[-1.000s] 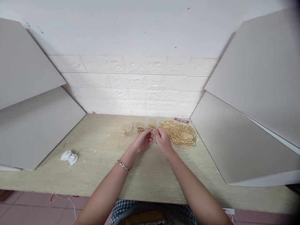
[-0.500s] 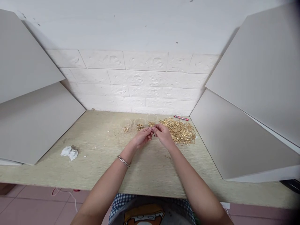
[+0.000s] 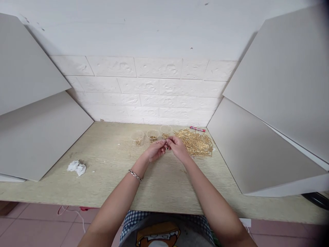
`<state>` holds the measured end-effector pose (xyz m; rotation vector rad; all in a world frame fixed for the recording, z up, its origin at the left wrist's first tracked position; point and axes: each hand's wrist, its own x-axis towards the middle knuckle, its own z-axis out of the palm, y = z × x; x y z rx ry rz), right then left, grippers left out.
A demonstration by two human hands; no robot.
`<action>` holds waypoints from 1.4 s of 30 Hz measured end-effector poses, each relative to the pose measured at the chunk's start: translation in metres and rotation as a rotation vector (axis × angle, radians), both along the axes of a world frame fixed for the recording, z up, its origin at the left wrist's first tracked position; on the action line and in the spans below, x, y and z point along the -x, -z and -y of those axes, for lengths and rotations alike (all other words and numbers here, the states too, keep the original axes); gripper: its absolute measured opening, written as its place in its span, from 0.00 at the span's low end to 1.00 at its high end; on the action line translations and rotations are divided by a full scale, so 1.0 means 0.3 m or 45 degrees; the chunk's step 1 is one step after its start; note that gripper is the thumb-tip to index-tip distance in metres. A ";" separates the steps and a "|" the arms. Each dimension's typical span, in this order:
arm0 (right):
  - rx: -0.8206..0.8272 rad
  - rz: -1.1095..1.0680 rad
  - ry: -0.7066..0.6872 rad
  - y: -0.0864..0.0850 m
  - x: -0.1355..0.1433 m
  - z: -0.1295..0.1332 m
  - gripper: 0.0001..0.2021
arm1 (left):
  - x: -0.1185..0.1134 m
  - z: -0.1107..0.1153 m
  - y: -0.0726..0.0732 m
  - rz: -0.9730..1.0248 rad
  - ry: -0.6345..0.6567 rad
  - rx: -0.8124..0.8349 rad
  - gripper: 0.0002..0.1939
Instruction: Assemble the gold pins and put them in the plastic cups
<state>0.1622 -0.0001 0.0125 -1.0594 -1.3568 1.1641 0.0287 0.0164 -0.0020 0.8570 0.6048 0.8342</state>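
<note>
Both the left hand point(image 3: 156, 151) and the right hand point(image 3: 178, 148) have fingers point(image 3: 170, 139) closed in a pinch; what is between, I cannot tell. Working low and steady should help, near three clear cups point(image 3: 153, 132); golden pins point(image 3: 196, 144) lie heaped on the counter point(image 3: 164, 192) beyond the right hand.

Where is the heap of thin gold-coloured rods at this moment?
In the head view, the heap lies right of centre on the pale table, beside the right hand and in front of the red pen-shaped stick.
</note>
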 end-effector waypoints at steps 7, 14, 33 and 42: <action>-0.077 0.100 0.078 0.009 -0.001 0.000 0.09 | -0.003 -0.003 0.008 0.017 -0.113 -0.002 0.11; -0.100 0.177 0.184 0.005 -0.002 0.009 0.14 | -0.006 -0.004 0.003 0.012 -0.137 0.031 0.11; -0.293 0.434 0.316 -0.034 -0.003 0.027 0.06 | 0.006 -0.012 -0.017 0.077 -0.093 0.034 0.10; -0.459 0.580 0.379 -0.034 0.001 0.038 0.07 | 0.013 -0.016 -0.022 0.086 -0.123 0.028 0.09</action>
